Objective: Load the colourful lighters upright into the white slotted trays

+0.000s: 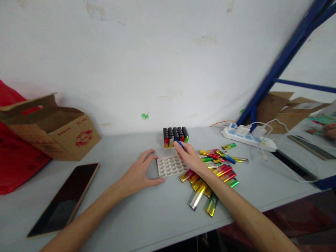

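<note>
A white tray (pixel 170 166) with rows of round-edged hollows lies flat on the table. My left hand (pixel 140 171) is at its left side, thumb and fingers spread wide, with the tips at or very near the tray's corners. Above the tray's far right part, my right hand (pixel 189 155) pinches a blue lighter (pixel 180 144), mostly hidden by the fingers. Just behind stands an upright block of lighters (pixel 173 137) in several colours with black tops. Right of the tray, beside and under my right forearm, a loose pile of shiny lighter bodies (pixel 223 171) is spread out.
An open cardboard box (pixel 65 133) and a red bag (pixel 15 157) stand at the left. A dark tablet (pixel 65 199) lies before them. At the right are a power strip (pixel 249 138) with cables and a blue metal frame (pixel 273 70). Another person's hand (pixel 329 131) shows at the far right.
</note>
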Demonstrator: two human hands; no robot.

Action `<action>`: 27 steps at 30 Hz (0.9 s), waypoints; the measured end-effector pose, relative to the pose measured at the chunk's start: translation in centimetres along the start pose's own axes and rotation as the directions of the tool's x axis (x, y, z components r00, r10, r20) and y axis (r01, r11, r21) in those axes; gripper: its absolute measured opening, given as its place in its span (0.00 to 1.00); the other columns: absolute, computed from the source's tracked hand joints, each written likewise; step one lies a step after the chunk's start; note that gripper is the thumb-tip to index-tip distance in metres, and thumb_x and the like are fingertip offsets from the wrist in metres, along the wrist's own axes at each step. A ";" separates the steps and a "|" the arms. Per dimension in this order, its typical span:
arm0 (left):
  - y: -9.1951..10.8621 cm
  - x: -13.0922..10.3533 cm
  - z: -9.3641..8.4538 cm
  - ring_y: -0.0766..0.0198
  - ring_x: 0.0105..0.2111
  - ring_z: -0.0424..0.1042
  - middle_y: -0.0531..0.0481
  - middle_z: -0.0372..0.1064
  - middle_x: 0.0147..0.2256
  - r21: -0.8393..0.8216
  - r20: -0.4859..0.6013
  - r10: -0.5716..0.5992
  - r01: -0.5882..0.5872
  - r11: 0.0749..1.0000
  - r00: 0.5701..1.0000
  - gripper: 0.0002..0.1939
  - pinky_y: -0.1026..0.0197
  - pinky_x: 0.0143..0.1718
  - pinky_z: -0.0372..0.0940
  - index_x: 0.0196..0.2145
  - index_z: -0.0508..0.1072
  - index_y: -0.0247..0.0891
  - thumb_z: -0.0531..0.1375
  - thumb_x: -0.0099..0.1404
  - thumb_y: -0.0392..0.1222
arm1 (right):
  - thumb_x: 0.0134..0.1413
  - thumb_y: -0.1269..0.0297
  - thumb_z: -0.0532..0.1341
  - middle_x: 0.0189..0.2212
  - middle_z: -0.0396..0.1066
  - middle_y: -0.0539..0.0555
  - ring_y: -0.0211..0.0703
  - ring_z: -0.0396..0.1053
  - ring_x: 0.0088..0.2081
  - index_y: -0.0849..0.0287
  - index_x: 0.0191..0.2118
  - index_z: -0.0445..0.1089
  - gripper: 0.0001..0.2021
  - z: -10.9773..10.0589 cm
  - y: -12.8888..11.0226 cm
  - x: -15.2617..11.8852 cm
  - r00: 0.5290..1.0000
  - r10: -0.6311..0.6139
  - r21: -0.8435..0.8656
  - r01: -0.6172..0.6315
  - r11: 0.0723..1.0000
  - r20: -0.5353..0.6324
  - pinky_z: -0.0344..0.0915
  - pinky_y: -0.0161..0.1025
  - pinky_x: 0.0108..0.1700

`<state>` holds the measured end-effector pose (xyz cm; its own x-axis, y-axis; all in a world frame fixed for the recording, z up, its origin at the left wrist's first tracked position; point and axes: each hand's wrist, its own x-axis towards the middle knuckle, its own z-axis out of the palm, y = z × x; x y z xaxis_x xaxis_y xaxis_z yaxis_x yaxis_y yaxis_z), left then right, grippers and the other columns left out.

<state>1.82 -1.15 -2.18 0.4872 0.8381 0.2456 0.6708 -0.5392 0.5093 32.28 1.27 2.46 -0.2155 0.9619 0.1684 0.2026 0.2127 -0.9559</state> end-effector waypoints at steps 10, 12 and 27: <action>0.2 0.4 -0.2 0.32 0.78 0.82 0.36 0.75 0.81 -0.026 -0.014 -0.007 0.006 1.000 1.000 0.36 0.33 0.83 0.77 0.66 0.85 0.49 0.84 0.72 0.71 | 0.72 0.39 0.62 0.25 0.58 0.46 0.44 0.59 0.32 0.46 0.28 0.57 0.25 -0.3 0.1 -0.1 0.992 -0.061 -0.183 0.041 0.982 -0.109 0.55 0.42 0.36; 0.3 0.5 -0.2 0.32 0.78 0.82 0.37 0.75 0.81 -0.024 -0.015 -0.004 0.003 1.000 1.000 0.36 0.33 0.83 0.77 0.66 0.85 0.49 0.84 0.73 0.70 | 0.75 0.35 0.63 0.25 0.60 0.46 0.46 0.61 0.32 0.46 0.30 0.59 0.27 -0.2 0.3 0.0 0.990 -0.054 -0.159 0.032 0.987 -0.133 0.56 0.42 0.35; 0.9 0.6 0.0 0.31 0.78 0.82 0.37 0.80 0.78 -0.068 -0.042 -0.004 0.001 0.998 0.999 0.39 0.32 0.84 0.76 0.68 0.86 0.49 0.87 0.69 0.67 | 0.95 0.38 0.60 0.36 0.75 0.52 0.52 0.75 0.40 0.47 0.40 0.65 0.26 0.1 0.2 -0.7 0.945 -0.263 -0.402 0.322 0.857 0.194 0.71 0.45 0.48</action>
<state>2.72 -1.09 -1.62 0.4609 0.8428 0.2780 0.6317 -0.5316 0.5643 32.36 0.58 2.13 -0.4423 0.8196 0.3642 0.4888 0.5607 -0.6683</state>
